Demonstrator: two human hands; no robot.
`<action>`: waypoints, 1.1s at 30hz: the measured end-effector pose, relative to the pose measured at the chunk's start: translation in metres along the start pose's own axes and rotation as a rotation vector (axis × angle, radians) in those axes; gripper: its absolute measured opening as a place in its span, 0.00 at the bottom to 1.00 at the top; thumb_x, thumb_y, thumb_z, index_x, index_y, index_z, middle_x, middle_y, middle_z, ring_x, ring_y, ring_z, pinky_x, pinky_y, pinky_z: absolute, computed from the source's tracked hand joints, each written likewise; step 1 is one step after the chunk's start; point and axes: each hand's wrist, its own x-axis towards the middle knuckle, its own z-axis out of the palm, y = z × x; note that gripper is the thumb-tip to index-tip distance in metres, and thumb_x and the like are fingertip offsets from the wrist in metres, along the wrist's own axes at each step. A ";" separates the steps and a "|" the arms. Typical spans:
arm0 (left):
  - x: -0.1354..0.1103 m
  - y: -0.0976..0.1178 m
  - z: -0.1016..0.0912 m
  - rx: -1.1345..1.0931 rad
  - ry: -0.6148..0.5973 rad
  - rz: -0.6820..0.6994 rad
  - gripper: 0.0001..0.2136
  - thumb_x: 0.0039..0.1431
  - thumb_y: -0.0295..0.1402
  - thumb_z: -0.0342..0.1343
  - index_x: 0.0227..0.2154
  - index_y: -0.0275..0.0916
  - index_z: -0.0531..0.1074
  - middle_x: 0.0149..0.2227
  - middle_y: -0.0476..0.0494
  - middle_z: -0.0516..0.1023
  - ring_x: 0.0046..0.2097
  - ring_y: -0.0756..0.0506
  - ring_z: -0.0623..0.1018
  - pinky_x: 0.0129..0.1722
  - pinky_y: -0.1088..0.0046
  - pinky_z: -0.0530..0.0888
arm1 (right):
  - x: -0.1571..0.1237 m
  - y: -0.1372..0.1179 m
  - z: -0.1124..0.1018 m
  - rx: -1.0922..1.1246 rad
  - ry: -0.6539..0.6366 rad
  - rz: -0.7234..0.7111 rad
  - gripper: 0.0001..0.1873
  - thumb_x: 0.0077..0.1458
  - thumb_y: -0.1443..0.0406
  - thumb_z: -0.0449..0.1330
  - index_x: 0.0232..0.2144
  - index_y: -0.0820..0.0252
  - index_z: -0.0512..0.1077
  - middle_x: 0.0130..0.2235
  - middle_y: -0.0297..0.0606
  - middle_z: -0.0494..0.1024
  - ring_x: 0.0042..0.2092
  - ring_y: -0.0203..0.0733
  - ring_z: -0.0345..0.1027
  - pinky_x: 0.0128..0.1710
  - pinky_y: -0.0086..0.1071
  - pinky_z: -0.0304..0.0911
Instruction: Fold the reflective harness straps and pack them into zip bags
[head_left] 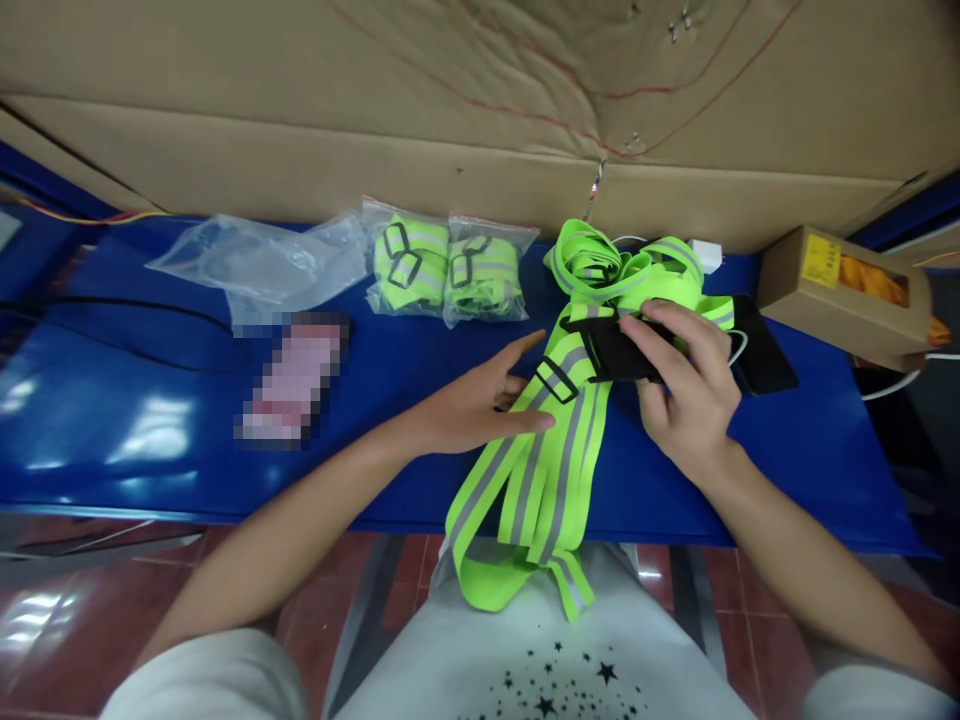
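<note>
Our left hand (480, 405) presses flat on the neon reflective straps (551, 470), and our right hand (686, 390) grips their black band (611, 355).

Blue table (112, 420) — cardboard wall (300, 120), red-tiled floor (45, 620)

The straps (551, 470) are neon yellow-green with grey reflective stripes and black buckles (556, 380). The bench (150, 420) is glossy blue, the cardboard (465, 110) behind plain brown. The shirt (555, 660) is white with small black stars.
</note>
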 end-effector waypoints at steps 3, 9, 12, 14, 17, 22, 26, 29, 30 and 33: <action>0.004 0.002 -0.002 0.006 0.071 0.093 0.34 0.60 0.42 0.66 0.65 0.42 0.61 0.49 0.40 0.81 0.51 0.39 0.81 0.48 0.63 0.78 | 0.001 0.000 -0.002 -0.037 0.007 -0.019 0.27 0.69 0.66 0.50 0.67 0.44 0.64 0.60 0.43 0.73 0.60 0.56 0.70 0.60 0.55 0.66; 0.008 -0.009 0.013 0.035 0.075 0.150 0.17 0.61 0.44 0.65 0.44 0.37 0.72 0.37 0.47 0.79 0.39 0.46 0.80 0.38 0.72 0.75 | -0.001 -0.007 0.001 0.007 -0.063 -0.024 0.30 0.68 0.69 0.48 0.69 0.46 0.61 0.62 0.43 0.71 0.62 0.54 0.68 0.61 0.53 0.67; 0.005 -0.011 0.010 0.215 0.021 0.097 0.18 0.62 0.48 0.62 0.43 0.37 0.74 0.36 0.47 0.78 0.37 0.46 0.79 0.36 0.71 0.75 | -0.002 -0.007 0.001 -0.015 -0.067 -0.010 0.31 0.68 0.71 0.48 0.68 0.45 0.61 0.62 0.44 0.70 0.63 0.54 0.67 0.61 0.52 0.67; 0.004 -0.010 0.005 0.317 0.119 0.170 0.27 0.60 0.47 0.64 0.58 0.42 0.69 0.49 0.41 0.79 0.46 0.42 0.80 0.41 0.67 0.78 | -0.002 -0.006 0.000 -0.022 -0.068 -0.027 0.31 0.67 0.72 0.48 0.69 0.46 0.61 0.62 0.44 0.70 0.62 0.54 0.67 0.61 0.52 0.67; 0.003 -0.008 0.002 0.434 0.327 0.407 0.46 0.56 0.46 0.69 0.71 0.50 0.49 0.68 0.33 0.61 0.62 0.35 0.72 0.53 0.58 0.78 | -0.002 -0.006 0.002 -0.029 -0.092 -0.050 0.33 0.66 0.73 0.48 0.71 0.50 0.57 0.61 0.47 0.70 0.62 0.55 0.66 0.61 0.52 0.67; 0.001 -0.005 0.018 0.701 0.482 0.735 0.30 0.60 0.45 0.66 0.62 0.49 0.64 0.68 0.33 0.58 0.70 0.32 0.62 0.64 0.47 0.70 | -0.001 -0.017 0.007 -0.028 -0.147 -0.104 0.34 0.68 0.72 0.48 0.73 0.56 0.52 0.59 0.51 0.72 0.63 0.56 0.67 0.61 0.50 0.67; 0.001 -0.006 0.026 0.833 0.499 0.737 0.20 0.63 0.39 0.63 0.56 0.45 0.67 0.66 0.32 0.62 0.69 0.35 0.64 0.63 0.49 0.71 | -0.002 -0.027 0.013 -0.024 -0.165 -0.137 0.35 0.69 0.70 0.52 0.74 0.58 0.48 0.58 0.51 0.74 0.62 0.54 0.68 0.62 0.46 0.67; 0.004 -0.010 0.025 0.811 0.484 0.732 0.18 0.64 0.36 0.62 0.54 0.43 0.68 0.62 0.31 0.66 0.66 0.37 0.67 0.62 0.53 0.73 | -0.005 -0.029 0.017 -0.028 -0.195 -0.116 0.37 0.70 0.71 0.52 0.75 0.57 0.46 0.60 0.50 0.74 0.62 0.53 0.68 0.62 0.46 0.66; 0.005 -0.011 0.025 0.808 0.487 0.719 0.17 0.64 0.36 0.61 0.53 0.42 0.68 0.62 0.32 0.66 0.66 0.37 0.68 0.61 0.53 0.73 | -0.007 -0.029 0.019 -0.028 -0.208 -0.109 0.37 0.69 0.72 0.52 0.75 0.57 0.45 0.60 0.50 0.73 0.63 0.54 0.68 0.62 0.46 0.66; 0.007 -0.013 0.024 0.850 0.507 0.672 0.16 0.62 0.36 0.60 0.52 0.42 0.68 0.60 0.34 0.68 0.63 0.38 0.71 0.60 0.56 0.74 | -0.011 -0.029 0.023 -0.020 -0.260 -0.082 0.37 0.70 0.72 0.51 0.76 0.56 0.44 0.62 0.50 0.72 0.65 0.54 0.66 0.64 0.47 0.65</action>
